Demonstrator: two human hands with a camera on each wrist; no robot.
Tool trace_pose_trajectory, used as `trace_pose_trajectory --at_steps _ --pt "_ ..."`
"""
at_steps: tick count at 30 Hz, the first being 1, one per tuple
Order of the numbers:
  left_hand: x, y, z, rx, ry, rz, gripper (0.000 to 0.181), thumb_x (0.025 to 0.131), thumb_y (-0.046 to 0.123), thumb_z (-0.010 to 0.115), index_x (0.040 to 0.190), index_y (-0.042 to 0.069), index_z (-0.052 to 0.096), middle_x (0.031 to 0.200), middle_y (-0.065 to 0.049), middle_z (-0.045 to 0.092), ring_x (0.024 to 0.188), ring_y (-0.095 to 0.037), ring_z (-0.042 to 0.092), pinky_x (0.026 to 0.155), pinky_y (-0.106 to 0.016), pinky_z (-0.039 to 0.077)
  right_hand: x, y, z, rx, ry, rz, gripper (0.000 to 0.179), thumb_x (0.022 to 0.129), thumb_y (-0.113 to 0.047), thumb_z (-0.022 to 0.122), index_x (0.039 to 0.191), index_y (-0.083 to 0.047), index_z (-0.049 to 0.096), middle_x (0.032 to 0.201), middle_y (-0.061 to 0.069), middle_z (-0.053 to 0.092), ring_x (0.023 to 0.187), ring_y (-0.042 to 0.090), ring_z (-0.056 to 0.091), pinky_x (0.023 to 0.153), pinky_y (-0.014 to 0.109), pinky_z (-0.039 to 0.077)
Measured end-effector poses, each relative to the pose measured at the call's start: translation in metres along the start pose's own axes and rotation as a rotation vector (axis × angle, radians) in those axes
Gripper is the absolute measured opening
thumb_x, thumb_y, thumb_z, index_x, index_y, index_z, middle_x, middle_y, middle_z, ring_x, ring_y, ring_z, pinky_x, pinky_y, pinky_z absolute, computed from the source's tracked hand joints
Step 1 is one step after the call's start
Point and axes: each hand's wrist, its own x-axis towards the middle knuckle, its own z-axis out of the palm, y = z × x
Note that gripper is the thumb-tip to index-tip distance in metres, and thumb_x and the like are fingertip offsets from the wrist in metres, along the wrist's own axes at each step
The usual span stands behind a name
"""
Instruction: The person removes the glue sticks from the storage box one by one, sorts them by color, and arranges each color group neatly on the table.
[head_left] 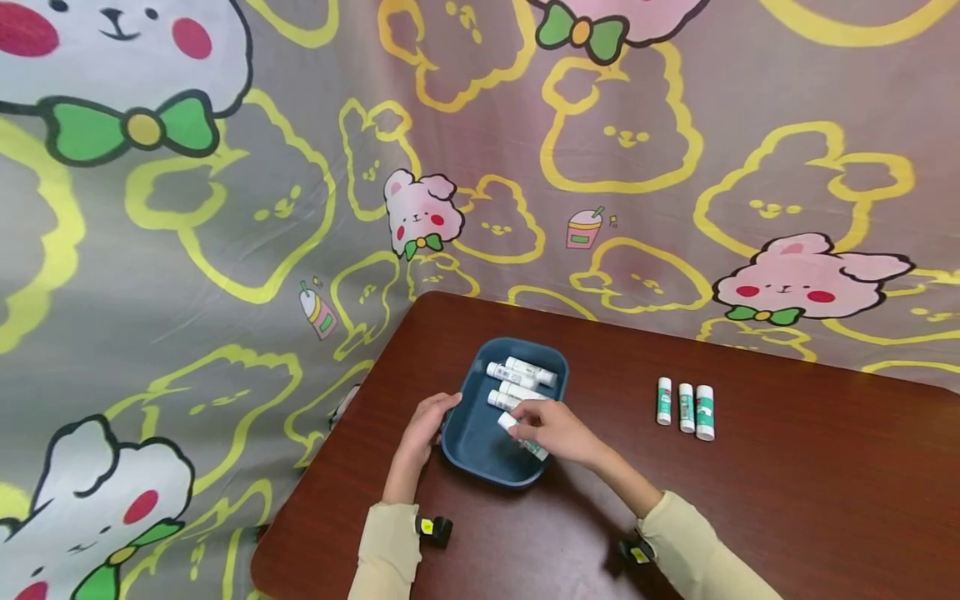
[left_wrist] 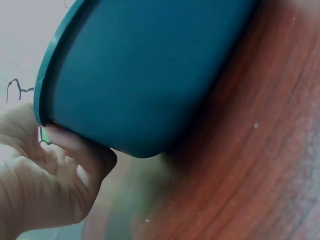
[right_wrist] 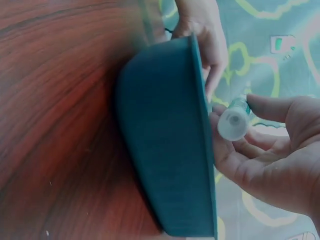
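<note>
A dark blue rectangular bin sits on the table, its outer wall filling much of the left wrist view. My left hand grips the bin's left rim, with the thumb against the outside below the lip. Over the near half of the bin, my right hand pinches a white glue stick with a green label. In the right wrist view one round end of that glue stick faces the camera, above the rim. Several white glue sticks lie in the bin's far half, partly hidden by the right hand.
To the right of the bin, three glue sticks stand in a row on the brown wooden table. A cartoon-print curtain borders the table behind and to the left. Wrist cameras are strapped over both sleeves.
</note>
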Motion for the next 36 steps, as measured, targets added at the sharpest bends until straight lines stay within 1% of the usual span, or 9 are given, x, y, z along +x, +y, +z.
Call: trace_pose_trajectory --at_steps 2,3,7,9,11,15,21,28,36 --pt "-0.001 0.001 0.0 0.015 -0.008 -0.013 0.03 0.101 0.026 0.064 0.078 0.008 0.06 0.064 0.002 0.047 0.055 -0.012 0.045 0.051 -0.026 0.034 -0.002 0.001 -0.005 -0.006 0.029 0.017 0.017 0.097 -0.013 0.071 0.107 0.0 0.07 0.078 0.006 0.068 0.071 0.015 0.061 0.066 0.031 0.048" --pt "-0.006 0.006 0.001 0.027 -0.012 -0.012 0.03 0.102 0.024 0.063 0.077 0.007 0.058 0.063 0.002 0.046 0.055 -0.012 0.045 0.051 -0.027 0.034 -0.002 0.002 -0.007 -0.007 0.043 0.029 0.017 0.097 -0.013 0.071 0.107 0.0 0.07 0.079 0.005 0.068 0.072 0.014 0.059 0.067 0.031 0.047" --pt "-0.008 0.007 0.002 0.066 -0.013 -0.01 0.032 0.103 0.028 0.062 0.083 0.004 0.06 0.065 0.0 0.047 0.055 -0.013 0.045 0.052 -0.027 0.035 -0.007 0.007 -0.019 0.026 0.07 0.069 0.024 0.097 -0.013 0.071 0.114 0.005 0.068 0.083 0.009 0.071 0.075 0.016 0.061 0.069 0.034 0.049" --pt "-0.009 0.006 0.002 0.082 -0.018 0.005 0.035 0.103 0.032 0.063 0.085 0.002 0.061 0.065 -0.001 0.048 0.054 -0.013 0.045 0.051 -0.027 0.036 -0.009 0.009 -0.025 0.03 0.09 0.086 0.027 0.098 -0.014 0.071 0.116 0.006 0.067 0.084 0.008 0.071 0.076 0.016 0.061 0.069 0.033 0.049" --pt "-0.004 0.001 0.001 0.095 -0.024 0.02 0.039 0.102 0.036 0.065 0.087 0.0 0.062 0.065 -0.001 0.049 0.053 -0.013 0.046 0.05 -0.027 0.036 -0.012 0.01 -0.031 0.034 0.108 0.104 0.03 0.098 -0.014 0.07 0.118 0.007 0.067 0.086 0.008 0.071 0.077 0.016 0.062 0.07 0.033 0.049" --pt "-0.003 0.0 0.0 0.098 -0.032 0.048 0.04 0.102 0.035 0.065 0.083 0.0 0.061 0.064 -0.003 0.05 0.053 -0.014 0.046 0.05 -0.028 0.036 -0.018 0.013 -0.043 0.028 0.15 0.132 0.03 0.098 -0.015 0.071 0.118 0.007 0.067 0.09 0.009 0.072 0.081 0.017 0.063 0.071 0.033 0.049" --pt "-0.001 0.0 0.0 0.051 -0.019 0.031 0.036 0.102 0.03 0.065 0.079 0.003 0.059 0.066 -0.003 0.052 0.057 -0.016 0.052 0.055 -0.029 0.04 -0.027 0.016 -0.061 0.029 0.191 0.149 0.03 0.099 -0.016 0.07 0.118 0.007 0.066 0.096 0.018 0.072 0.079 0.02 0.063 0.067 0.033 0.051" --pt "0.002 0.001 0.002 -0.003 -0.023 0.006 0.034 0.102 0.028 0.065 0.079 0.004 0.06 0.068 -0.003 0.053 0.061 -0.016 0.054 0.057 -0.029 0.042 -0.037 0.023 -0.076 0.043 0.228 0.206 0.032 0.099 -0.019 0.071 0.12 0.005 0.066 0.095 0.012 0.069 0.078 0.021 0.062 0.068 0.037 0.053" --pt "0.001 0.002 0.004 -0.026 -0.014 0.011 0.033 0.102 0.027 0.066 0.08 0.003 0.061 0.067 -0.003 0.054 0.061 -0.016 0.054 0.058 -0.029 0.042 -0.049 0.03 -0.089 0.097 0.244 0.202 0.035 0.1 -0.018 0.069 0.122 0.008 0.062 0.098 0.012 0.067 0.081 0.022 0.06 0.067 0.034 0.052"
